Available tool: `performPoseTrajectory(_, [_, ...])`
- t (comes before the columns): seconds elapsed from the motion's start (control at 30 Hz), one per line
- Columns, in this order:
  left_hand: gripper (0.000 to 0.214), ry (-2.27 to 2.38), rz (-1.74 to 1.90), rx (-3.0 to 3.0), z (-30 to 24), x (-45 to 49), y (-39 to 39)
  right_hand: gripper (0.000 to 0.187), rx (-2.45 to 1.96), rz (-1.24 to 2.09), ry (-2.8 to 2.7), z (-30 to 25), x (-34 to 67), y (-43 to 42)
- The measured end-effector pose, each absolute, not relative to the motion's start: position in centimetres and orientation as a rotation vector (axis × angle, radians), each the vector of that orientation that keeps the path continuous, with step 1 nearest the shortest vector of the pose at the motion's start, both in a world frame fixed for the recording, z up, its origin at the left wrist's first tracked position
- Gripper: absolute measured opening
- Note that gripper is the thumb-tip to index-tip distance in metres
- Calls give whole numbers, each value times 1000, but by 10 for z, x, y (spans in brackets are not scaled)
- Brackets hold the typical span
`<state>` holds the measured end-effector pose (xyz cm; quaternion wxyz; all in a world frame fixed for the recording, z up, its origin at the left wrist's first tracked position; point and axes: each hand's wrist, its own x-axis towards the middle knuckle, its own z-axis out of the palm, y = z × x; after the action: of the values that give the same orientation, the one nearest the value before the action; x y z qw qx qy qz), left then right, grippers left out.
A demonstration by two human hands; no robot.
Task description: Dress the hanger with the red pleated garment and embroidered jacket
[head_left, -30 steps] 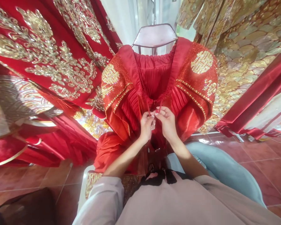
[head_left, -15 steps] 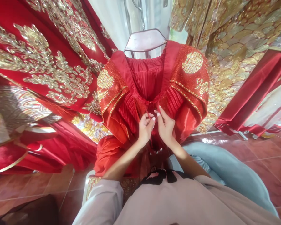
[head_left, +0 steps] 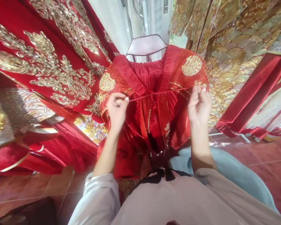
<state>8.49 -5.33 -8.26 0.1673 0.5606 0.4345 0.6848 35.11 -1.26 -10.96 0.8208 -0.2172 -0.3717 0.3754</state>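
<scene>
A red garment [head_left: 152,78] with gold embroidered emblems hangs on a hanger [head_left: 145,45] straight ahead. A thin red cord [head_left: 159,92] runs taut across its front. My left hand [head_left: 116,109] pinches the cord's left end in front of the left sleeve. My right hand [head_left: 199,104] pinches the right end by the right sleeve. Both hands are closed on the cord, spread wide apart. Below the cord the garment's front has fallen open, showing pleated red lining and gold trim.
Red cloth with heavy gold embroidery [head_left: 44,68] hangs on the left. Gold scale-patterned fabric [head_left: 239,47] and a red satin drape [head_left: 255,90] hang on the right. The floor is of reddish tiles [head_left: 260,162]. A pale blue surface [head_left: 227,172] lies low at my right.
My hands were together at the garment's middle, working the tie. They have pulled apart sideways, drawing the cord out taut, and the front has loosened open.
</scene>
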Motion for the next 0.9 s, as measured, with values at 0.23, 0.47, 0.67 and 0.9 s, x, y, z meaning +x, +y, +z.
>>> performPoseTrajectory(0.23, [24,1540,1146,1864,-100,124,-38,37,-751,276,-1441,-105,299,-5])
performPoseTrajectory(0.47, [31,1601,1388,1946,-89,138,-25,43,-1150,-9,-1566,-128,284,-1])
performPoseTrajectory(0.67, [13,1403,1612,2105,-47,125,-35,33,-984,97,-1621,-86,302,-2])
performPoseTrajectory(0.9, [29,1251,1850,2192,9,73,-23,10,-819,139,-1442,-12,354,31])
